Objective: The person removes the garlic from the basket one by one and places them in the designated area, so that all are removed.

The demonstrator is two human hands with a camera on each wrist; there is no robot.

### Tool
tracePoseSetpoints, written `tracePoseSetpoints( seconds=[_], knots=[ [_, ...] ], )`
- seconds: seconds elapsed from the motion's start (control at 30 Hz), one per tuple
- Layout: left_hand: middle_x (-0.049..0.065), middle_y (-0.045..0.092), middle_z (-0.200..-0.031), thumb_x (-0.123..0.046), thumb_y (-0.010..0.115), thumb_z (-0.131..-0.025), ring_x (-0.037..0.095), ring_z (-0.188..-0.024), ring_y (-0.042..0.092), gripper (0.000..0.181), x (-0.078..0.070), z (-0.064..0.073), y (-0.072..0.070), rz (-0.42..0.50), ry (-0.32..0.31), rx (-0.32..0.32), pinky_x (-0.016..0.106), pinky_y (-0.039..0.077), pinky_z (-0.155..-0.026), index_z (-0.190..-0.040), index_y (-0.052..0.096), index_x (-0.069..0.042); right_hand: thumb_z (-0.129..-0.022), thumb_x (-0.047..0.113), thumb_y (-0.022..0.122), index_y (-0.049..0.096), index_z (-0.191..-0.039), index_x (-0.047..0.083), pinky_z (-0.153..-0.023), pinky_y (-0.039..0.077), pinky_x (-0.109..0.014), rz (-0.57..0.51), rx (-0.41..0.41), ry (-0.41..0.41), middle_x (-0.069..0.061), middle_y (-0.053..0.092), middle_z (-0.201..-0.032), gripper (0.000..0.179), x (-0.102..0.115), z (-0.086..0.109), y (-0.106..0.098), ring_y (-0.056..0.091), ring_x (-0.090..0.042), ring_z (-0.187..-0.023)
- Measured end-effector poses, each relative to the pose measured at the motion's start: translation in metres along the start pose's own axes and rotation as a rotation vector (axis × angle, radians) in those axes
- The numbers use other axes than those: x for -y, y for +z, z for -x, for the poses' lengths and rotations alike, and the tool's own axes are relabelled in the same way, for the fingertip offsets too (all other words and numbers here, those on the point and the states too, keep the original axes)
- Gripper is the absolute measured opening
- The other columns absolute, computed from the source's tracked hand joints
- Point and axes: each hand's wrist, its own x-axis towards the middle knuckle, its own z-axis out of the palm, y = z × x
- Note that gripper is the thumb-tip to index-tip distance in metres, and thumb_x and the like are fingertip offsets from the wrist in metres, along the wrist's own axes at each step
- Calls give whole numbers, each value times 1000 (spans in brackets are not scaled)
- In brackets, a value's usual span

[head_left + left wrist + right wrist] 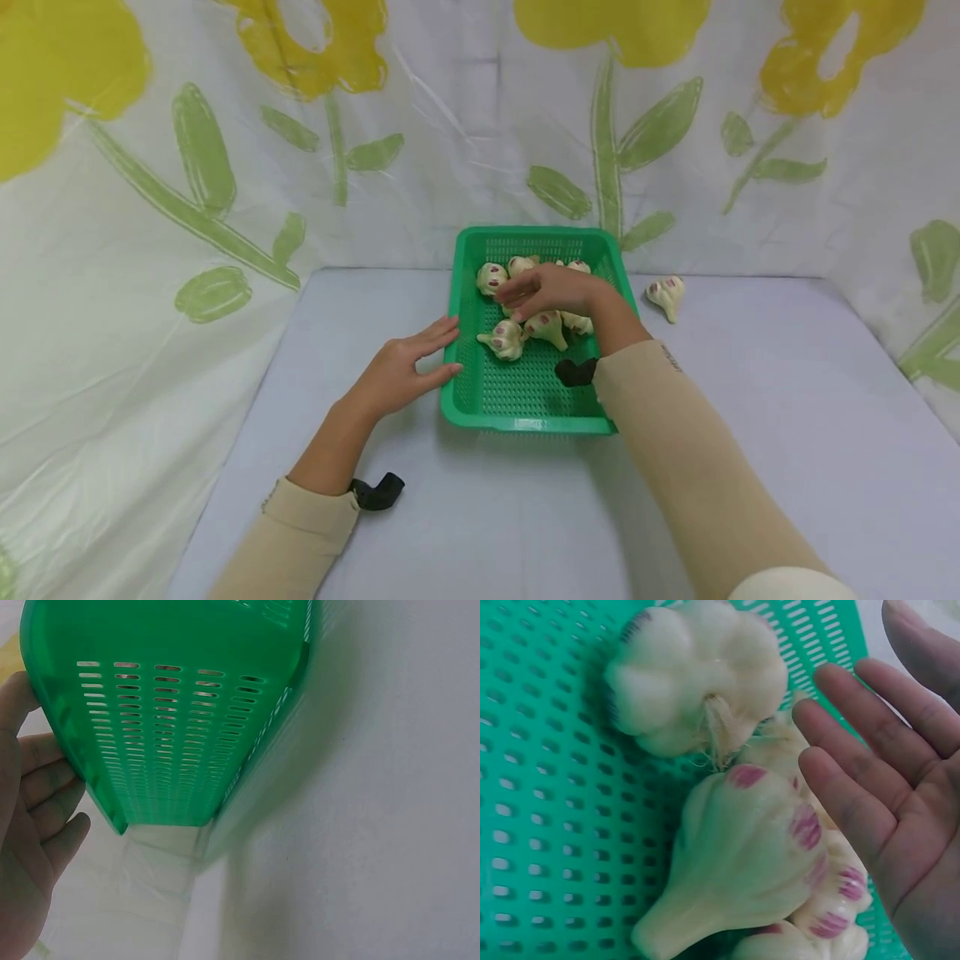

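Note:
A green plastic basket (534, 423) with perforated walls holds several garlic bulbs (502, 340), whitish with purple patches. My left hand (405, 371) is at the basket's left rim, fingers loosely extended and fingertips at the edge; the left wrist view shows the fingers (52, 780) beside the slotted green wall. Over the bulbs hovers my right hand (558, 292), nothing in its grasp. Seen from the right wrist, its palm (922, 847) faces the garlic with fingers relaxed, beside a bulb with a thick stem (742, 847) and another bulb (697, 675) above it.
One garlic bulb (666, 296) lies outside on the white table (750, 400), right of the basket near the back edge. Behind the table hangs a white curtain (465, 150) painted with yellow flowers and green leaves.

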Motion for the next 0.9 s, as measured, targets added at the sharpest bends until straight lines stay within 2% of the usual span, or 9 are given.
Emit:
tracePoseSetpoints(
  seconds=[0.2,0.5,0.67,0.9],
  knots=[
    [0,45,-152,-29,71,-92,18,-141,42,56,0,0,-1,10,-3,6,41,44,-109,-140,55,-6,-89,20,75,49,-145,9,-110,43,-43,-13,42,17,-12,51,-147,63,1,-4,3,47,-25,-137],
    [0,44,-152,-29,71,-92,18,-141,41,56,0,-1,-1,11,-6,9,42,43,-110,-141,54,-6,-88,20,75,48,-145,8,-109,44,-42,9,72,51,-7,51,-148,65,1,-9,7,46,-24,-138],
    [0,44,-153,-29,70,-92,18,-142,41,57,0,-1,-1,15,-12,16,42,43,-110,-141,54,-7,-89,19,74,50,-145,10,-109,45,-42,61,82,49,-9,50,-149,61,1,-9,8,44,-26,-140],
    [-2,43,-153,-30,70,-93,17,-142,40,57,0,0,-1,21,-20,18,42,42,-110,-142,53,-7,-90,18,72,48,-145,7,-107,46,-43,237,131,42,-12,48,-149,61,6,-12,9,46,-29,-138]
  ],
)
